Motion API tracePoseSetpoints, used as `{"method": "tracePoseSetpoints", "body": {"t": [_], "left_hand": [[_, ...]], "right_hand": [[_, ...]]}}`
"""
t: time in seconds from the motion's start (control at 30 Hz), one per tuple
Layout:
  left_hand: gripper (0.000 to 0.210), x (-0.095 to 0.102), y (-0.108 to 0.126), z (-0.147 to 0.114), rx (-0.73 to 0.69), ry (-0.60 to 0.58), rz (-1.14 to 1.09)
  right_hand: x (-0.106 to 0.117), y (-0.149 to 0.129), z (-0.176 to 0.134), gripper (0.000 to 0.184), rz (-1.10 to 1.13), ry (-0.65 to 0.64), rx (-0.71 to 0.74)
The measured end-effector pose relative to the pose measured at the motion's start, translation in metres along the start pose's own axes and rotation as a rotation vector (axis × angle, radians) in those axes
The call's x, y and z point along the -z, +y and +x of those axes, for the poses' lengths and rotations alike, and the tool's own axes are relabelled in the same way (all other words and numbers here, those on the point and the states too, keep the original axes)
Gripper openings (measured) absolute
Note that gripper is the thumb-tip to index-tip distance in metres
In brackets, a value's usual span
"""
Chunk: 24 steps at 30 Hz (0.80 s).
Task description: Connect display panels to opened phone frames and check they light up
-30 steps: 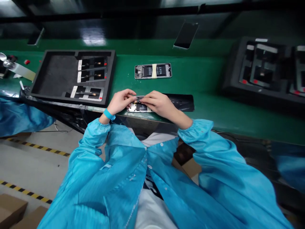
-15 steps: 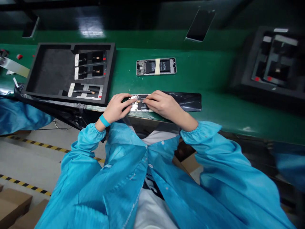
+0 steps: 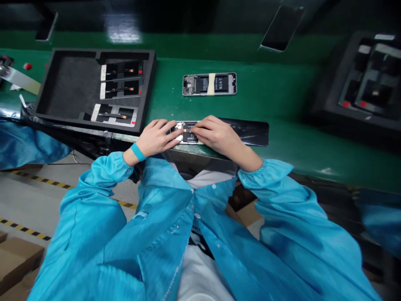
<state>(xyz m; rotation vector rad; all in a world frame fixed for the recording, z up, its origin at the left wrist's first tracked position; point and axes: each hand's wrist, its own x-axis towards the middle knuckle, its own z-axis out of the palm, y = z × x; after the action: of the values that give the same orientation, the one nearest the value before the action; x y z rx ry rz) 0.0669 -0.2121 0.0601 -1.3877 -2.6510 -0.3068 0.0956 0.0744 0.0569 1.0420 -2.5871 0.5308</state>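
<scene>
Electronics workshop, green bench (image 3: pixel 266 92), foam tray (image 3: pixel 70 85) (phone parts (image 3: pixel 120 89) inside), striped floor tape (image 3: pixel 25 229)

An open rectangular phone body (image 3: pixel 189 137) shows silver and black against a glossy green workbench (image 3: pixel 257 92). The loose fabric coat (image 3: pixel 163 221) is bright blue; striped floor tape (image 3: pixel 25 228) alternates yellow and black.

The counter (image 3: pixel 266 88) bears an opened smartphone (image 3: pixel 189 137), a taped phone (image 3: pixel 203 85) at its one o'clock and a foam tray (image 3: pixel 73 85) at ten.
</scene>
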Motion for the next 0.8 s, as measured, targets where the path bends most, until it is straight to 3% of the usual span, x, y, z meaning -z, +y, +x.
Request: {"method": "tracePoseSetpoints", "body": {"t": [0.27, 0.5, 0.8], "left_hand": [[0.045, 0.004, -0.012, 0.008, -0.065, -0.041, -0.025], [0.047, -0.002, -0.018, 0.009, -0.102, -0.033, 0.034], [0.064, -0.031, -0.018, -0.006, 0.014, 0.240, -0.130]], "right_hand": [[-0.008, 0.009, -0.003, 0.030, 0.070, 0.037, -0.010], [-0.004, 0.000, 0.003, 0.032, -0.023, 0.046, 0.035], [-0.009, -0.008, 0.009, 0.034, -0.154, 0.014, 0.042]]}}
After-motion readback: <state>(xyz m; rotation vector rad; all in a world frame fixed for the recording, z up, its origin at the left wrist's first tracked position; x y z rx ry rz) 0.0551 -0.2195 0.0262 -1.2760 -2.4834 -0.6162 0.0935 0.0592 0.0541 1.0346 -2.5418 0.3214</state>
